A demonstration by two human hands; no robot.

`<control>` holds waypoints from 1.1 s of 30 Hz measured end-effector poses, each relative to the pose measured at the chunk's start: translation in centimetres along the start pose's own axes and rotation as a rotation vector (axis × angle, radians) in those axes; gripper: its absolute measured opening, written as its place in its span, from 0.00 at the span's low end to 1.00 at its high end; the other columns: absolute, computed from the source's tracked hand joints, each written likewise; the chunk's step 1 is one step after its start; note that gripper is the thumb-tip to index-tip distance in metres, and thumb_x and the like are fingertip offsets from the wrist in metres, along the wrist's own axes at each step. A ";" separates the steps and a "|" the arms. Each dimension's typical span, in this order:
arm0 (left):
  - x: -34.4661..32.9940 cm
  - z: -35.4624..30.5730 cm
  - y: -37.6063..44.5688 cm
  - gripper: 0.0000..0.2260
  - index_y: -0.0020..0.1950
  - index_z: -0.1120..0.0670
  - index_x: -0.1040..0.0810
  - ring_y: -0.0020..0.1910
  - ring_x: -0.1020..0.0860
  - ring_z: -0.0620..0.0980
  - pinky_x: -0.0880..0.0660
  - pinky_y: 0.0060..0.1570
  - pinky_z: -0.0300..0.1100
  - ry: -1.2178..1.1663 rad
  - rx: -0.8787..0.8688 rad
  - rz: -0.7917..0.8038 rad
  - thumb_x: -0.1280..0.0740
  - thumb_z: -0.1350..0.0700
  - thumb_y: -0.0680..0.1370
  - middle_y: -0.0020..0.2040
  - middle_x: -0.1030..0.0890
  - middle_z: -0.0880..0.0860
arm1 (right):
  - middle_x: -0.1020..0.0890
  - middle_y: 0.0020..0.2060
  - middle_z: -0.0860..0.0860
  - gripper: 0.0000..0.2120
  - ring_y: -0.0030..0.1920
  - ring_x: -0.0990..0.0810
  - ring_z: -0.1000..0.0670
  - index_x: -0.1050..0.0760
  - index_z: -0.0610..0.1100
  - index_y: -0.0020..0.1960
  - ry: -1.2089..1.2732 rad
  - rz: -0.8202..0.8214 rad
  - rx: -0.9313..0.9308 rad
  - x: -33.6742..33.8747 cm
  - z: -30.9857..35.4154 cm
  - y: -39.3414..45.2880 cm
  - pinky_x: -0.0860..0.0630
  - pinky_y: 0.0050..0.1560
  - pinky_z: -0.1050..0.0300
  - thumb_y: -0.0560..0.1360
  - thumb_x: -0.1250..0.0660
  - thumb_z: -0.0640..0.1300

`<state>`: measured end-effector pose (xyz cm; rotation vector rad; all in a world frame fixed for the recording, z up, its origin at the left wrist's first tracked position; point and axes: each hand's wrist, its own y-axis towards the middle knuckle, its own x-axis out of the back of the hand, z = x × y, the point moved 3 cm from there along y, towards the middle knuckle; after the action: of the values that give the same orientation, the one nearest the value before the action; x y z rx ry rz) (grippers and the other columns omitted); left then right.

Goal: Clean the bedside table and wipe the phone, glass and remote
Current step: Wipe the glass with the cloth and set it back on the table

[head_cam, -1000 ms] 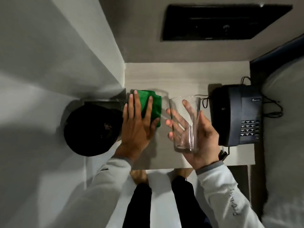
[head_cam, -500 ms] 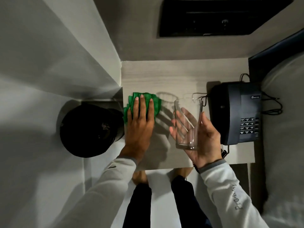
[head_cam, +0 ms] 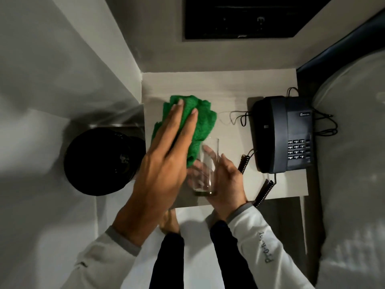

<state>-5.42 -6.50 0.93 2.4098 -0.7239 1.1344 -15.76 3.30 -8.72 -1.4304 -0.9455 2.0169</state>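
My left hand (head_cam: 166, 155) holds a crumpled green cloth (head_cam: 200, 124) with flat fingers, lifted above the pale bedside table (head_cam: 220, 86). My right hand (head_cam: 227, 182) grips a clear drinking glass (head_cam: 206, 167), tilted with its mouth pointing away from me. The cloth's lower edge meets the glass's left side. A dark corded phone (head_cam: 283, 134) lies on the table's right part, its coiled cord (head_cam: 262, 190) trailing over the front edge. No remote is in view.
A round black bin (head_cam: 102, 161) stands on the floor left of the table. White walls close in at left and behind. A dark panel (head_cam: 250, 17) hangs on the back wall. White bedding (head_cam: 352, 163) lies to the right.
My left hand has lifted the cloth off the table and brought it right, against the glass. My right hand has lowered the glass and drawn it closer to me.
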 end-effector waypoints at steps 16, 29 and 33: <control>1.6 -2.9 -6.5 0.23 0.75 0.53 0.26 0.78 0.33 0.45 0.35 0.76 0.40 -0.360 0.070 0.277 0.39 0.67 0.80 0.80 0.33 0.50 | 0.18 0.47 0.47 0.25 0.44 0.19 0.48 0.22 0.45 0.61 -0.034 0.031 0.129 -3.8 3.3 1.3 0.17 0.44 0.56 0.71 0.34 0.60; 0.6 -3.3 -4.2 0.21 0.71 0.60 0.24 0.78 0.33 0.61 0.30 0.74 0.59 -0.075 0.054 0.173 0.38 0.72 0.80 0.76 0.30 0.60 | 0.17 0.52 0.42 0.21 0.52 0.18 0.44 0.22 0.44 0.62 -0.052 0.015 0.151 -5.4 2.8 1.1 0.22 0.59 0.49 0.80 0.43 0.58; 2.1 -2.4 -7.1 0.24 0.72 0.58 0.26 0.78 0.32 0.58 0.30 0.74 0.54 -0.125 0.023 0.261 0.35 0.72 0.77 0.78 0.31 0.58 | 0.18 0.53 0.45 0.24 0.52 0.20 0.43 0.26 0.50 0.65 -0.153 0.017 0.139 -4.6 4.6 1.3 0.26 0.65 0.42 0.72 0.33 0.57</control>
<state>-1.47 -0.21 3.22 2.4764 -1.0985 1.0983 -18.55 -2.06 -5.95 -1.2291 -0.8380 2.1835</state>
